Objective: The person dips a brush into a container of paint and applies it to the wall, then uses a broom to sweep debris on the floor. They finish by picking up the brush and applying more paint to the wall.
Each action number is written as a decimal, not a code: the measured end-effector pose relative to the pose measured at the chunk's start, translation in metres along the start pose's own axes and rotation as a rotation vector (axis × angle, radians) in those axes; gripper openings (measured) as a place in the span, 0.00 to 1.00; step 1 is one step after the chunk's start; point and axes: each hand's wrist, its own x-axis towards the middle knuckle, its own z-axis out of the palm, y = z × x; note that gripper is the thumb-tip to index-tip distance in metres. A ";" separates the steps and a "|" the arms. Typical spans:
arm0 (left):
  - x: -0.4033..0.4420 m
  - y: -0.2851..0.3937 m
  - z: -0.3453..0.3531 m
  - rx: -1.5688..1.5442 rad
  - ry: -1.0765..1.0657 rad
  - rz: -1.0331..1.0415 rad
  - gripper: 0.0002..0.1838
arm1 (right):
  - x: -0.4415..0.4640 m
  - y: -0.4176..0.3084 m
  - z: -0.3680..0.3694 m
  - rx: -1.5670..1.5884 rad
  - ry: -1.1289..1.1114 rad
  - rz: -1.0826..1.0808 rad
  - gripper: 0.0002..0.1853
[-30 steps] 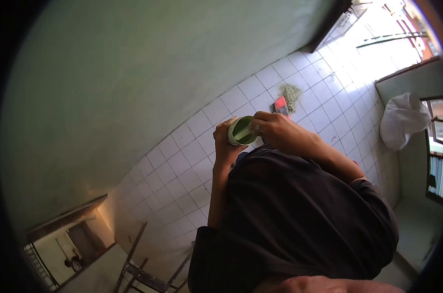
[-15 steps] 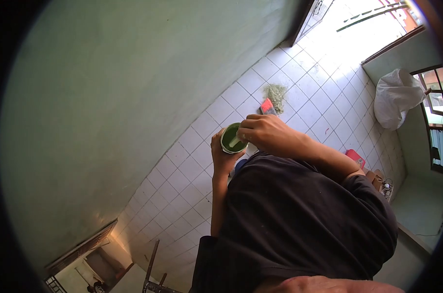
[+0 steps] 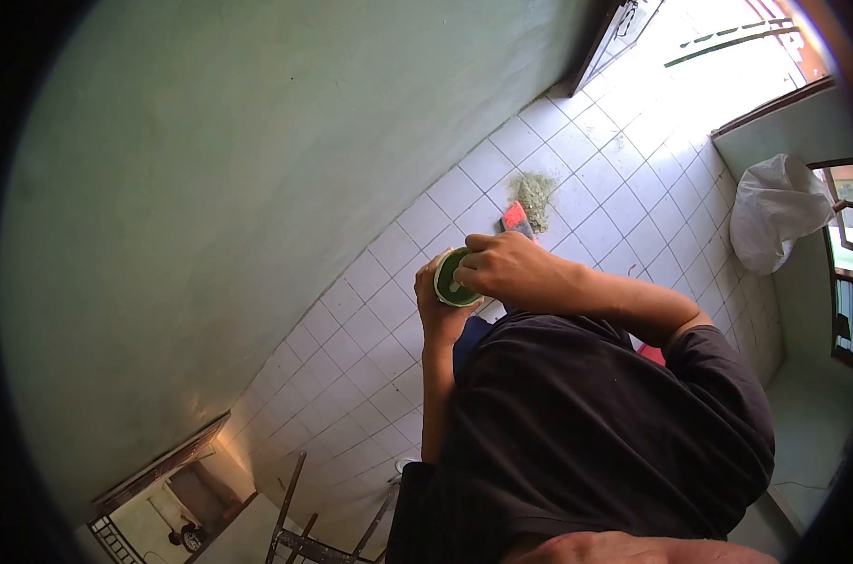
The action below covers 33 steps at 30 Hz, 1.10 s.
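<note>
A round tub point(image 3: 439, 282) with a pale rim and green paint point(image 3: 458, 268) inside is held in front of my body. The fingers of my left hand point(image 3: 438, 305) are wrapped round its side. Over the tub's mouth, the fingers of my right hand point(image 3: 502, 268) pinch a short pale stick point(image 3: 456, 286) that dips into the paint. My right hand hides most of the stick and part of the rim.
On the tiled floor point(image 3: 379, 310) lie a heap of greyish debris point(image 3: 537, 193) and a red and dark brush-like head point(image 3: 516, 218). A green wall point(image 3: 238, 188) runs along the left. At right hangs a white sack point(image 3: 774, 211). A metal frame point(image 3: 300, 540) stands lower left.
The view has shifted slightly, so the tub and both hands appear a little lower and to the right. My right hand has moved the stick in the paint; both holds stay.
</note>
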 end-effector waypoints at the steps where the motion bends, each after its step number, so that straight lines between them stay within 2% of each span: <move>1: -0.001 0.004 0.003 0.009 0.001 -0.001 0.50 | -0.003 0.001 -0.002 0.006 0.006 -0.003 0.11; 3: -0.008 0.012 0.009 0.003 0.021 -0.005 0.49 | -0.011 -0.003 -0.004 -0.035 -0.010 -0.029 0.08; 10: -0.049 0.017 0.023 -0.100 0.127 0.014 0.50 | -0.052 -0.030 -0.001 0.001 0.074 -0.084 0.11; 12: -0.067 0.024 0.030 0.123 0.152 0.106 0.50 | -0.065 -0.044 -0.005 0.004 0.122 -0.100 0.11; 16: -0.107 0.033 0.053 0.116 0.243 0.134 0.49 | -0.092 -0.064 -0.010 -0.022 0.062 -0.164 0.10; 19: -0.130 0.039 0.072 -0.005 0.347 0.143 0.45 | -0.116 -0.080 -0.019 0.021 0.103 -0.161 0.12; 21: -0.140 0.051 0.081 -0.032 0.368 0.162 0.39 | -0.132 -0.082 -0.011 0.255 0.203 -0.136 0.14; 22: -0.144 0.064 0.083 -0.036 0.420 0.224 0.35 | -0.141 -0.086 -0.017 0.378 0.122 -0.048 0.14; 23: -0.145 0.070 0.086 -0.049 0.400 0.208 0.33 | -0.149 -0.086 -0.016 0.363 0.131 -0.067 0.14; 25: -0.149 0.069 0.095 -0.228 0.303 0.121 0.31 | -0.163 -0.079 -0.008 0.415 0.111 0.031 0.11; 27: -0.152 0.071 0.103 -0.140 0.315 0.148 0.29 | -0.169 -0.078 -0.013 0.417 0.139 -0.009 0.10; 31: -0.147 0.060 0.117 -0.107 0.275 0.126 0.39 | -0.172 -0.077 -0.029 0.451 0.142 -0.036 0.07; 32: -0.142 0.059 0.119 -0.183 0.205 0.072 0.42 | -0.172 -0.073 -0.033 0.450 0.152 -0.050 0.06; 33: -0.137 0.050 0.124 -0.077 0.198 0.036 0.44 | -0.173 -0.069 -0.036 0.452 0.160 -0.062 0.06</move>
